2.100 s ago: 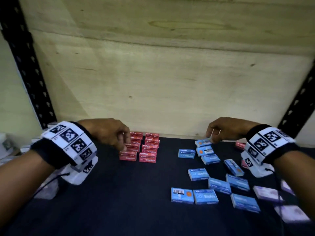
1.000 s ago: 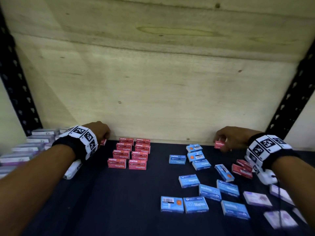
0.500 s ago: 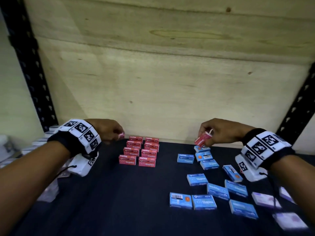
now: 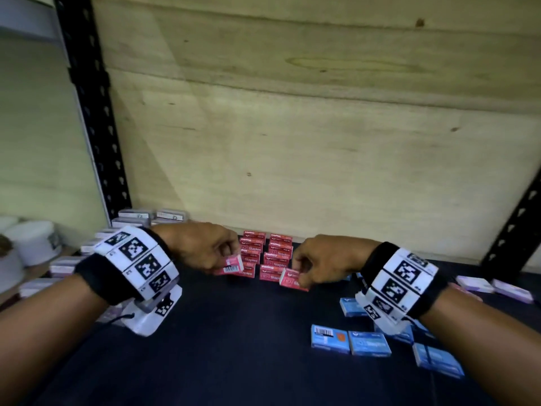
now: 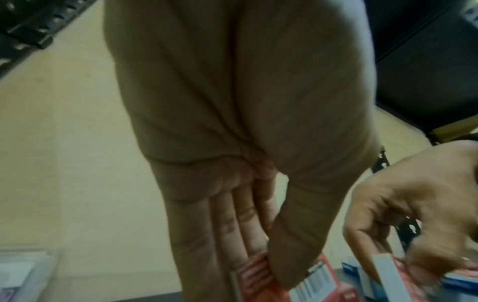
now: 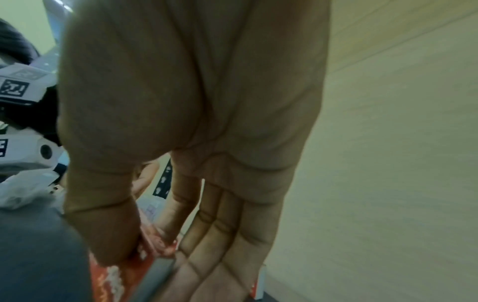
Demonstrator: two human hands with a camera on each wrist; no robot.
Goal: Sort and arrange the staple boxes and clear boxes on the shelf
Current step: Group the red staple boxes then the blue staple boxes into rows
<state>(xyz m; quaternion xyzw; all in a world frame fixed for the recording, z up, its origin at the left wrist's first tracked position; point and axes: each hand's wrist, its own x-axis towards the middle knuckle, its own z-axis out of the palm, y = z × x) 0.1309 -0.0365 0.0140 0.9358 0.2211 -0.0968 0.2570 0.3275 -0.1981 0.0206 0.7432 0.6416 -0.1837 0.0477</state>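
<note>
Red staple boxes (image 4: pixel 267 256) stand stacked in two columns at the back of the dark shelf (image 4: pixel 234 347). My left hand (image 4: pixel 205 250) pinches one red box (image 4: pixel 234 264) at the stack's left front; the left wrist view shows thumb and fingers on that red box (image 5: pixel 254 273). My right hand (image 4: pixel 322 260) pinches another red box (image 4: pixel 292 281) just right of the stack's front; its thumb presses that box (image 6: pixel 121 275) in the right wrist view. Blue staple boxes (image 4: pixel 351 341) lie scattered front right. Clear boxes (image 4: pixel 152 215) sit at the back left.
More clear boxes (image 4: pixel 494 287) lie at the far right. Black slotted uprights (image 4: pixel 90 112) frame the shelf on both sides, and a plywood back panel (image 4: pixel 292 142) closes it. A white container (image 4: pixel 29 241) stands outside to the left.
Both hands came together at the red stack, each carrying a red box. The right hand travelled left from above the blue boxes; the left hand moved right from the back left.
</note>
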